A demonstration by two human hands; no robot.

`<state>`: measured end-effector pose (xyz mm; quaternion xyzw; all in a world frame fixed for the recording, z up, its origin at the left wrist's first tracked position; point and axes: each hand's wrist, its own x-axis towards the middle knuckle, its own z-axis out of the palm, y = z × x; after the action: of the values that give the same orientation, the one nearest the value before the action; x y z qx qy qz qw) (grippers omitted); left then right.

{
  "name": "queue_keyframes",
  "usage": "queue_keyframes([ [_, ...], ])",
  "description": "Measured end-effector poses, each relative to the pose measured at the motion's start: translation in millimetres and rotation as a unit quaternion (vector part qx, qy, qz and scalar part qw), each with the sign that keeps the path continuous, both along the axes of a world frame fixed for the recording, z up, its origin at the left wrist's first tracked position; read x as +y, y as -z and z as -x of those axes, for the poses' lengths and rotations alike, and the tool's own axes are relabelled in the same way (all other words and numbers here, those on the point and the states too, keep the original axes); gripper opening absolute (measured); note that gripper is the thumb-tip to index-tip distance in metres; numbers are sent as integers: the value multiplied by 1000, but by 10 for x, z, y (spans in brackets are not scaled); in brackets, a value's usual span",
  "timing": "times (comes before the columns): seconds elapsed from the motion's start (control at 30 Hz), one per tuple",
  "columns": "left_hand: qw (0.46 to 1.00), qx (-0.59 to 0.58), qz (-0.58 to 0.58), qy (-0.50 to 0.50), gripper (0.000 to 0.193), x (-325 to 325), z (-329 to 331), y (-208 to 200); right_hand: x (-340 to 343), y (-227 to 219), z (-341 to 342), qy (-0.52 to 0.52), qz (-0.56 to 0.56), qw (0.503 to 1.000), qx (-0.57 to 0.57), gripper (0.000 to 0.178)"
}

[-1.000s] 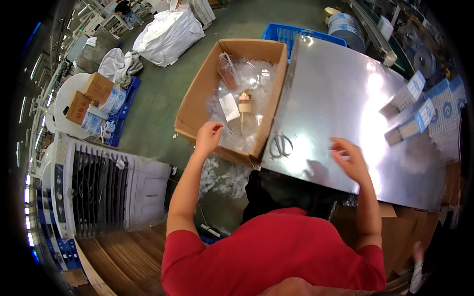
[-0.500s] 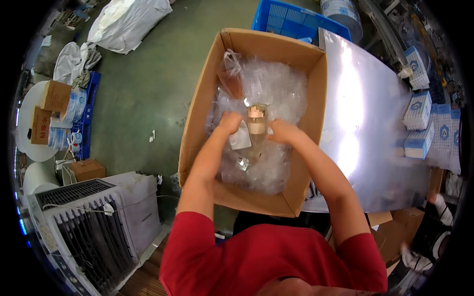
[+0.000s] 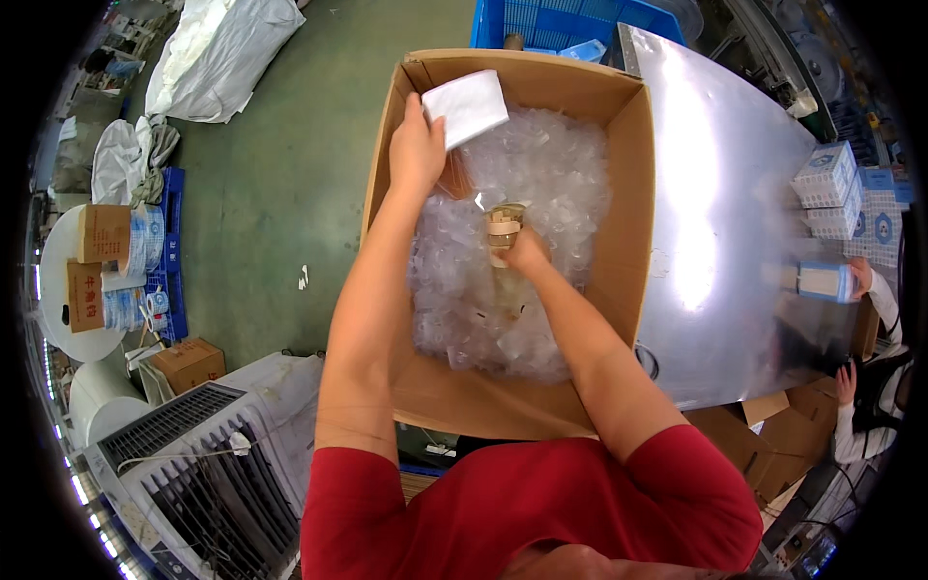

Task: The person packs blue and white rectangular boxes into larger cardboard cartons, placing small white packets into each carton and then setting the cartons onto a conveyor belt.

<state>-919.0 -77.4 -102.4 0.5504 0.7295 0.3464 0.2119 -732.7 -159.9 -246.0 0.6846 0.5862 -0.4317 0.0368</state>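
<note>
Green floor [image 3: 266,184] from eight to eleven o'clock of the cardboard box [image 3: 626,242], with a wide gap between the left box wall and the blue pallet [image 3: 174,256] at nine. At three o'clock, the metal table [image 3: 720,242], left edge right beside the right box wall, with a broad shiny stretch before the blue-and-white packs [image 3: 828,188] at two. At seven, an air cooler [image 3: 217,464], well to the left of the torso.

In the cardboard box, open at the top, a heap of clear plastic [image 3: 570,174] reaching close to the right wall. At eleven o'clock, a white sack [image 3: 217,58], well apart from the box. At twelve to one, just beyond the far box edge, a blue crate [image 3: 565,14] with a pale blue piece [image 3: 585,51] inside.

Over the box at eleven o'clock, the left hand [image 3: 420,150] gripping a flat white packet [image 3: 469,106], raised above the plastic. Near the middle of the heap, the right hand [image 3: 530,253] closed around the lower part of a tan-banded cylinder [image 3: 504,224], slightly tilted, fingertips mostly hidden. Just under that left-hand packet, a brownish bundle [image 3: 454,179]. At four o'clock on the table, dark handle loops [image 3: 648,362], beside the box edge.
</note>
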Motion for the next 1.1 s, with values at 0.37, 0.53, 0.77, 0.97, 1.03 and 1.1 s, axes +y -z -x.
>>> queue_keyframes([
  [0.37,988,100,114,28,52,200,134,1161,-411,20,181,145,-132,976,97,68],
  [0.53,981,122,129,77,50,363,136,1037,-447,-222,35,158,-254,936,187,72],
  [0.77,950,210,155,171,37,69,55,962,426,-1151,271,149,-437,799,386,81],
  [0.97,963,179,89,181,34,-684,-47,1276,1227,-1395,574,-27,-494,723,483,76],
  [1.03,916,215,226,253,29,-1087,-128,1506,1413,-1157,716,-67,-467,755,455,70],
  [1.1,833,297,257,390,28,-1516,-173,1647,1462,-826,748,-78,-421,819,382,70],
])
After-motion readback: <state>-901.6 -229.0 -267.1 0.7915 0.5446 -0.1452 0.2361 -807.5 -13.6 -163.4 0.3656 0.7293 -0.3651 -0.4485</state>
